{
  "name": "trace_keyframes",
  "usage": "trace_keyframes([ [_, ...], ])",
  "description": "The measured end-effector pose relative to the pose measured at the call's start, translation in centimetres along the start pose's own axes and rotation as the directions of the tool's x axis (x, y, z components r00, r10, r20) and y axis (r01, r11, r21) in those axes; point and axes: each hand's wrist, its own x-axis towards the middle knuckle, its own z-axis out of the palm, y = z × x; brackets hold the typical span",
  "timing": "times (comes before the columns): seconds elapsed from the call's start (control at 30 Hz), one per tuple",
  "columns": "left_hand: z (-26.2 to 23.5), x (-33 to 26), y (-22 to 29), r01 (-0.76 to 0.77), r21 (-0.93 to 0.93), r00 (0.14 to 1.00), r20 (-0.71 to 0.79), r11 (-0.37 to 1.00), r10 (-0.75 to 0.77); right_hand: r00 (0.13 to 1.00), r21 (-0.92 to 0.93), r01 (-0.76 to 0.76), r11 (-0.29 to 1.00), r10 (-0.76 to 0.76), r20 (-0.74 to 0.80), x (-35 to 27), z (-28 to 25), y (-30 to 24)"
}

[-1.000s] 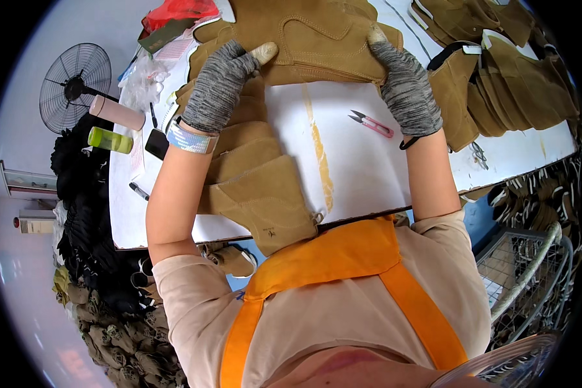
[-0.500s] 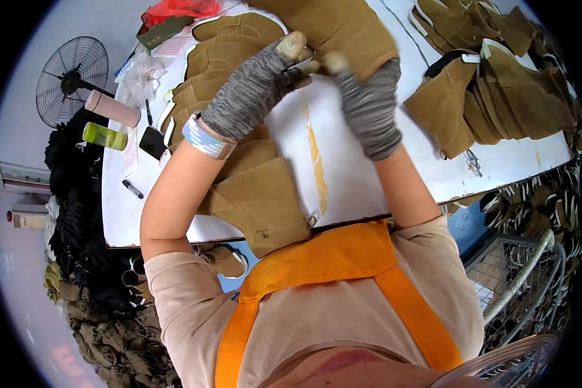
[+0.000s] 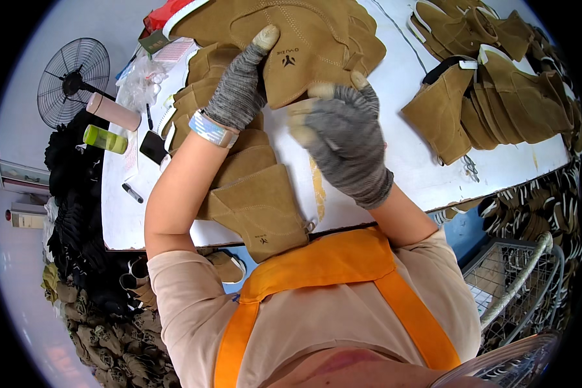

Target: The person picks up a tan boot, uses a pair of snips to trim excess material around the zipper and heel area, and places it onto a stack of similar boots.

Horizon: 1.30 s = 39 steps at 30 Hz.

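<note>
My left hand (image 3: 239,87), in a grey knit glove with pale fingertips, grips a brown suede boot upper (image 3: 313,42) by its edge. The thumb lies on top of the suede; the other fingers are hidden under it. A dark printed mark and light stitching show on this piece. Just below its right part is my right hand (image 3: 349,139), gloved alike, its fingers smeared by motion. Whether these fingers touch or pinch the suede is unclear. Beneath my left forearm, a row of overlapping brown boot uppers (image 3: 255,200) runs down to the table's near edge.
More boot uppers (image 3: 517,103) lie stacked on the right of the white table (image 3: 427,184), beside a small metal tool (image 3: 471,169). On the left are a pink bottle (image 3: 113,111), a green bottle (image 3: 105,138), a phone (image 3: 152,147) and a marker (image 3: 132,193). A fan (image 3: 73,83) stands beyond.
The boot upper at the far side has shifted left and now shows its printed mark, with my left thumb on it. My right hand has come nearer to me and left, its fingers turned leftward.
</note>
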Motion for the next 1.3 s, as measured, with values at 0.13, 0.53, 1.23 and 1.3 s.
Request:
trace_keyframes([
  [0.13, -0.4, -0.3, -0.6, -0.026, 0.150, 1.000, 0.007, 0.988, 0.026, 0.922, 0.238, -0.076, 0.968, 0.159, -0.354, 0.5, -0.8, 1.6],
  [0.53, -0.3, -1.3, -1.1, -0.003, 0.328, 1.000, 0.016, 0.945, -0.002, 0.822, 0.691, -0.443, 0.571, 0.567, 0.058, 3.5, -0.4, 4.9],
  [1.23, 2.4, -1.2, 1.9, -0.536, 0.801, 0.530, 0.071, 0.268, 0.845, 0.697, 0.645, -0.584, 0.493, 0.712, 0.087, 1.6, -2.4, 7.8],
  [1.3, 5.0, -1.6, 4.5, -0.373, 0.898, 0.551, 0.418, -0.235, 0.723, 0.703, 0.653, -0.586, 0.480, 0.702, 0.115, 1.0, -3.1, 7.4],
])
